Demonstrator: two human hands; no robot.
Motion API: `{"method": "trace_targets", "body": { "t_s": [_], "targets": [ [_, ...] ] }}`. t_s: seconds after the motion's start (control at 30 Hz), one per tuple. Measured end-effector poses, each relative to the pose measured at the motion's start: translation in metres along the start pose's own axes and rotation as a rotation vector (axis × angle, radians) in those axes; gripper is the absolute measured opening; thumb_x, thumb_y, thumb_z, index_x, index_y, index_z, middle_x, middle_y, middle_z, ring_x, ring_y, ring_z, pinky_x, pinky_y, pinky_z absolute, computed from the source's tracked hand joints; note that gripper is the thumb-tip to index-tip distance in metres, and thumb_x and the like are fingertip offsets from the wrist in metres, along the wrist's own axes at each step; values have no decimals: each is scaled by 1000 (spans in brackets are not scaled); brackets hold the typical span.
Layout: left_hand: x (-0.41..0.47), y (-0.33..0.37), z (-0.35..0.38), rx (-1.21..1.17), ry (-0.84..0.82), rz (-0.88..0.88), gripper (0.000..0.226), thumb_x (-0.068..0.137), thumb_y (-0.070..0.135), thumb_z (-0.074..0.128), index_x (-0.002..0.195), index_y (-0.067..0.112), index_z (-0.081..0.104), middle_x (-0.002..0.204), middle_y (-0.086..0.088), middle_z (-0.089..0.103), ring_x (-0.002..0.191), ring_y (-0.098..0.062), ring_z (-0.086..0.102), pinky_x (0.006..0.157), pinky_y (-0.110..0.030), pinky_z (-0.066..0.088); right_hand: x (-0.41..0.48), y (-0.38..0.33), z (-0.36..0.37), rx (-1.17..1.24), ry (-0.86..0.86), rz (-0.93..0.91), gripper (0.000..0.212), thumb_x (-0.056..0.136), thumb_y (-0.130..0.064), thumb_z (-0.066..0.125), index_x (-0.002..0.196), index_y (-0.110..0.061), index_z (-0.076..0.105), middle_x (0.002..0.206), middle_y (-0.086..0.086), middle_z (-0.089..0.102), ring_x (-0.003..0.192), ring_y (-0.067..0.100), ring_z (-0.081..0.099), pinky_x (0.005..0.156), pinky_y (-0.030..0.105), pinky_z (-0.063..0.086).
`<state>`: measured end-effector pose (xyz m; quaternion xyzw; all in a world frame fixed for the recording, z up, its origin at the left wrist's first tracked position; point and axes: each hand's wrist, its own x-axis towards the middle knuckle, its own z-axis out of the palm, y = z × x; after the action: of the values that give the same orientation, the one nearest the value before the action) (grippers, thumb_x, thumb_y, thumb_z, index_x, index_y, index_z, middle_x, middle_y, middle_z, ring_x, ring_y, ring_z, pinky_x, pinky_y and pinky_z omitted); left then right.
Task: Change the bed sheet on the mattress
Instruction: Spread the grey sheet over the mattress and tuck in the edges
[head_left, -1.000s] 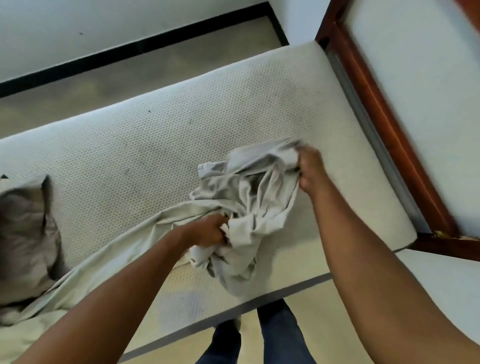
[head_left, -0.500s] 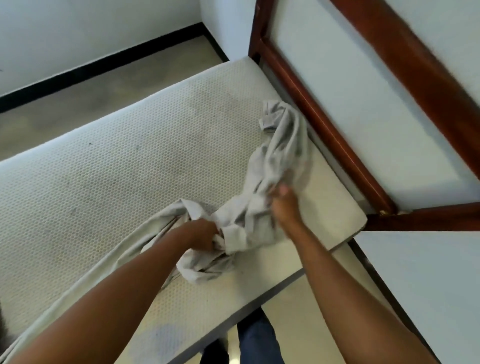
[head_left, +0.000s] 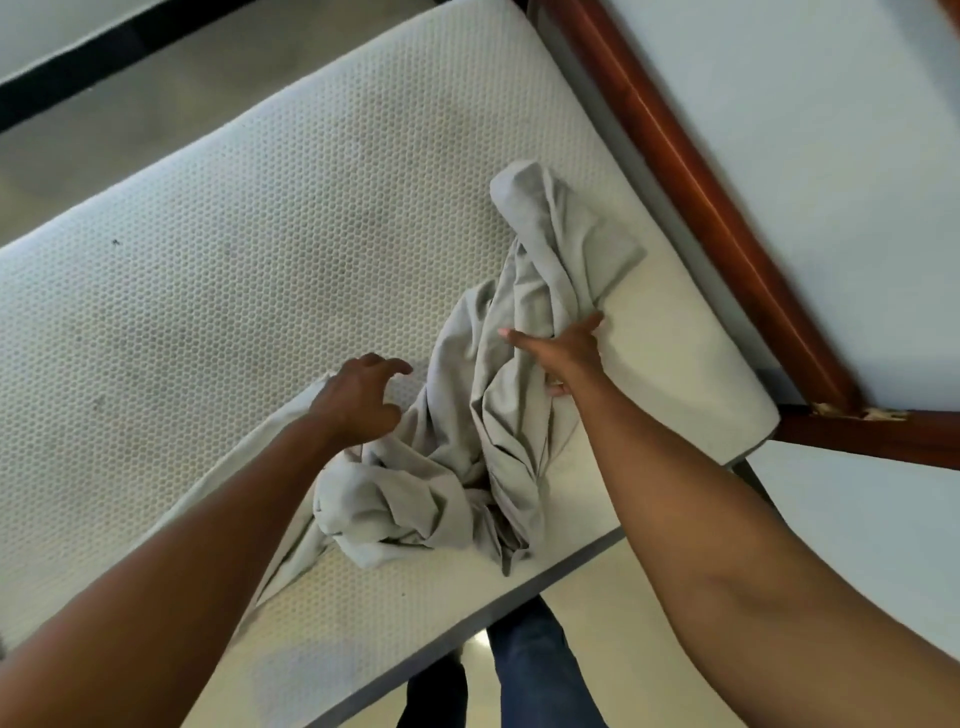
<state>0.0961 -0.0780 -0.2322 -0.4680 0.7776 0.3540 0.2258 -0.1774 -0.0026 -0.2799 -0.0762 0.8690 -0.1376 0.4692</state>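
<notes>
Smoothing is probably going best toward the mattress (head_left: 249, 270) corner, right hand (head_left: 563, 358) pressing the sheet (head_left: 457, 457) flat-fingered, left hand (head_left: 358, 402) hovering released.

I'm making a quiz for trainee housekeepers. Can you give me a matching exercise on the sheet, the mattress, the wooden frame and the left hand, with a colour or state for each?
Things:
1. sheet
2. mattress
3. wooden frame
4. left hand

Colour or state:
A. reddish-brown
B. fingers loosely curled, holding nothing
C. grey, crumpled in a heap
D. white, honeycomb pattern, mostly bare

Pairs: 1-C, 2-D, 3-A, 4-B
</notes>
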Motion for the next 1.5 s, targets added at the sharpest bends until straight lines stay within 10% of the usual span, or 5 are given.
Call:
{"method": "trace_targets", "body": {
  "t_s": [0.27, 0.47, 0.8, 1.2, 1.5],
  "targets": [
    [27, -20, 11, -26, -49, -133, 52, 96, 56, 53, 140, 27, 55, 136, -8, 61, 123, -29, 58, 103, -45, 47, 56, -62, -38, 626, -137, -52, 20, 95, 2, 54, 112, 1, 65, 83, 11, 70, 67, 27, 68, 68, 44, 63],
    [23, -31, -11, -67, 225, -177, 59, 99, 61, 36, 136, 21, 57, 125, -18, 65, 117, -40, 59, 97, -52, 48, 102, -118, -147, 1488, 140, -304, 43, 93, -2, 57, 133, -13, 46, 124, 23, 63, 102, 36, 67, 76, 46, 62],
    [-29, -55, 28, 39, 162, -313, 61, 88, 29, 66, 144, 16, 44, 131, -15, 56, 122, -37, 52, 94, -51, 47, -7, 34, 11, 317, 372, -244, 63, 82, -31, 64, 138, -5, 49, 132, 20, 61, 119, 36, 61, 99, 42, 50],
    [-82, -195, 75, 94, 300, -337, 21, 94, 23, 54, 100, 12, 72, 99, -17, 67, 92, -39, 66, 78, -44, 54, -83, 94, 181, 447, -98, 18, 36, 92, -21, 70, 123, -13, 54, 120, 13, 64, 96, 29, 68, 64, 37, 62],
    [-71, -280, -99, -256, 931, -670, 33, 94, 15, 44, 114, -6, 60, 116, -33, 64, 113, -49, 59, 97, -49, 47, -128, 88, 177, 347, -115, -62, 14, 96, -9, 62, 109, -11, 62, 103, 11, 67, 80, 25, 66, 59, 33, 59]
  ]
}}
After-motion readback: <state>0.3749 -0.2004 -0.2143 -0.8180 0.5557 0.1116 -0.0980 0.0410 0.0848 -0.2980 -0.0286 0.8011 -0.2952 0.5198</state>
